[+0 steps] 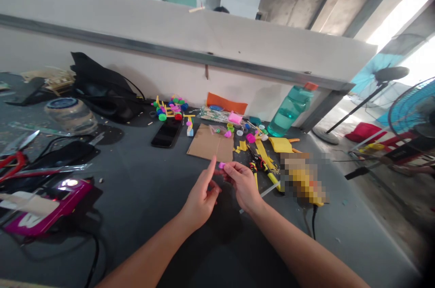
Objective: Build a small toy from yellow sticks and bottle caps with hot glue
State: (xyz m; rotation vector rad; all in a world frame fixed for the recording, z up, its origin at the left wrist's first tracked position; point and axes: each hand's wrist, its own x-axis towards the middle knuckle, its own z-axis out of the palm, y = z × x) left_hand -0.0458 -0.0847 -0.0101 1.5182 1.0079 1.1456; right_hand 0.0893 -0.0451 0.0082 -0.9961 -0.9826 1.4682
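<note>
Between the fingertips of my right hand [242,182] is a small pink-purple piece [222,165]. My left hand [203,192] is beside it, index finger pointing up and the other fingers partly curled, with nothing visible in it. Both hands are above the dark table, just in front of a piece of brown cardboard [206,144]. On the cardboard's right part sit a small clear bag [216,129] and another pink piece [228,134]. Bottle caps, among them a magenta one [250,138], are scattered to the right, near yellow strips [264,153].
A black phone [167,133] lies left of the cardboard, with colourful small assemblies [170,107] behind. A green bottle [291,110] leans at the back right. Yellow-handled pliers [272,178] and a blurred yellow tool [307,183] with a cord are right. A magenta device [50,206] lies left.
</note>
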